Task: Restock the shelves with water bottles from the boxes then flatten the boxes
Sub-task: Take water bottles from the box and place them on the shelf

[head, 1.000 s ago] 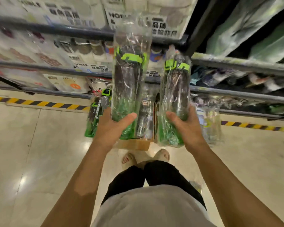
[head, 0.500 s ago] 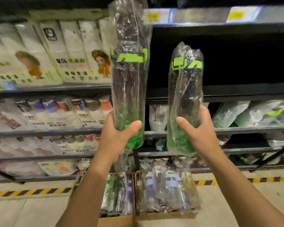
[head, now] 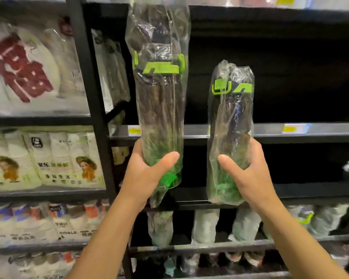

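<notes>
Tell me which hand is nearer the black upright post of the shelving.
Left. The left hand holds its wrapped bottle just right of the black post; the right hand grips the other bottle farther right.

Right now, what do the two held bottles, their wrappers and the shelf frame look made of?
Left bottle and right bottle: probably dark plastic with green trim. Wrappers: thin clear film, crinkled and glossy. Shelf frame: likely black-painted metal.
</notes>
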Demonstrator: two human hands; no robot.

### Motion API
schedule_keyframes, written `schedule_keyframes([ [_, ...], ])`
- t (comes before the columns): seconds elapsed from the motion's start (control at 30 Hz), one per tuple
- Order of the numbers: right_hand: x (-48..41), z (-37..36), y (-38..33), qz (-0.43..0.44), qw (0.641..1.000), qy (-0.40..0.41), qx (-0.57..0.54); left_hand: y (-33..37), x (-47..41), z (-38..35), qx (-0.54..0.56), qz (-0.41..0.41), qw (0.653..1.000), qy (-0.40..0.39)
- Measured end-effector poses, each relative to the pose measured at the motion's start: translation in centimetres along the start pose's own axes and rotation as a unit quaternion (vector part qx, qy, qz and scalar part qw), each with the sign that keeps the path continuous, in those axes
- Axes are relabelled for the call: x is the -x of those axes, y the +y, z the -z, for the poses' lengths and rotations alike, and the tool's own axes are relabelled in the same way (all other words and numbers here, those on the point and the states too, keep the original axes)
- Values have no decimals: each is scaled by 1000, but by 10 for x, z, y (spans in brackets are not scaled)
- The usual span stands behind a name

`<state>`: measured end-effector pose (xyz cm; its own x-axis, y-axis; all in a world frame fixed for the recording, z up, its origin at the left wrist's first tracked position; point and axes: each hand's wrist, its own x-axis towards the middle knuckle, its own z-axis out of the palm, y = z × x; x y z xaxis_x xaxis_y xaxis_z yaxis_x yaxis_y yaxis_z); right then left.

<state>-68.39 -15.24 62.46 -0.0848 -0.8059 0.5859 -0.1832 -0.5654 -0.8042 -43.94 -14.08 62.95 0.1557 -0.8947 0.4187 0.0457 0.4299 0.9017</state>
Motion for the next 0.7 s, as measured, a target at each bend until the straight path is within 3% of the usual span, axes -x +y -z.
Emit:
schedule_keyframes([
  [0.4, -124, 21, -7, 62, 997, 54, -13, 26, -136, -61, -34, -68, 997, -33],
  [0.7, -248, 50, 44, 30, 999, -35, -1, 8, -240, -113, -168, -78, 983, 0],
])
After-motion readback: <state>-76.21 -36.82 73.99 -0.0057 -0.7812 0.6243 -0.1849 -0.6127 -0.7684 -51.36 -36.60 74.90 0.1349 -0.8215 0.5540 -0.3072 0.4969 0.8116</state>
